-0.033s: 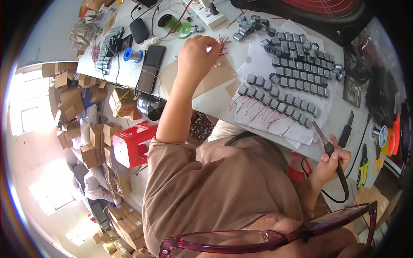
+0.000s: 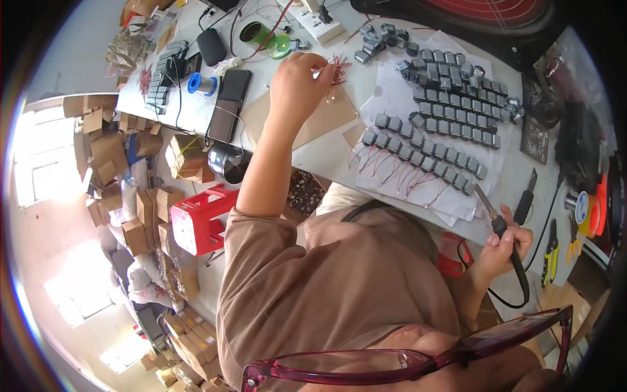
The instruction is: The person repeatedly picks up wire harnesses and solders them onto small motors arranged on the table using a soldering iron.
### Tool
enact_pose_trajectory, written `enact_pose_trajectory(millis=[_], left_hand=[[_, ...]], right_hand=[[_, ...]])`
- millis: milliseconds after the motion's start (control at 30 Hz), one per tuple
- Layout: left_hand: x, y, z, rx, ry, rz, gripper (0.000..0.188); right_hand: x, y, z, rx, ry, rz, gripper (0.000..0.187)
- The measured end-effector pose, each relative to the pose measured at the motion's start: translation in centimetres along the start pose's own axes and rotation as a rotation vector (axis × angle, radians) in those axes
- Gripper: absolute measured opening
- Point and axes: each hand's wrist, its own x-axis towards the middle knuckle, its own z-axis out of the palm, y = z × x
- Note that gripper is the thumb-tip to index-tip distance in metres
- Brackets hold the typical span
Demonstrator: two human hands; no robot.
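Note:
My left hand (image 2: 295, 86) reaches over the far part of the table, thumb and fingertips pinched at the edge of a small heap of thin red wires (image 2: 340, 70). How many wires are between the fingertips is too small to tell. A brown board (image 2: 313, 124) lies under this wrist. At the right, my right hand (image 2: 503, 249) is closed round the handle of a soldering iron (image 2: 499, 225). Its metal tip points up and left, close to the near end of the front row of small grey metal-cased parts (image 2: 424, 160). Red and dark wires trail from several of these.
More rows of grey parts (image 2: 457, 95) stand on white paper (image 2: 385, 95). A solder spool (image 2: 202, 84), a dark phone (image 2: 233, 88) and a green tin (image 2: 253, 32) are at left. At right lie a black-handled knife (image 2: 524, 204) and yellow-handled cutters (image 2: 551, 251).
The fingertips of my left hand have shifted very slightly at the red wires. My right hand and the soldering iron stay in place.

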Motion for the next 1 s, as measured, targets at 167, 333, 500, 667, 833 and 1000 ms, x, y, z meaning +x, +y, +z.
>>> enact_pose_trajectory(millis=[167, 333, 500, 667, 833, 1000], left_hand=[[0.6, -1.4, 1.8, -0.031, -0.097, -0.11, 0.024], [0.3, -1.1, 1.9, -0.035, 0.033, -0.131, 0.023], [0.3, -1.4, 1.0, -0.212, -0.045, -0.156, 0.015], [0.4, 0.3, -1.5, -0.354, -0.021, -0.187, 0.013], [0.2, 2.0, -1.6, -0.594, -0.037, -0.176, 0.014], [-2.9, 7.6, -0.3, -0.694, -0.287, -0.111, 0.012]], right_hand=[[0.3, -0.1, 0.3, 0.01, -0.023, -0.009, 0.005], [0.4, -0.2, 0.1, 0.001, -0.002, -0.002, 0.005], [0.2, -0.3, 0.1, -0.001, 0.042, 0.044, 0.006], [0.2, -0.1, 0.0, 0.011, 0.013, 0.001, 0.006], [0.4, 0.0, 0.1, 0.03, -0.006, -0.036, 0.01], [0.4, 0.5, -0.5, 0.007, 0.024, -0.075, 0.017]])
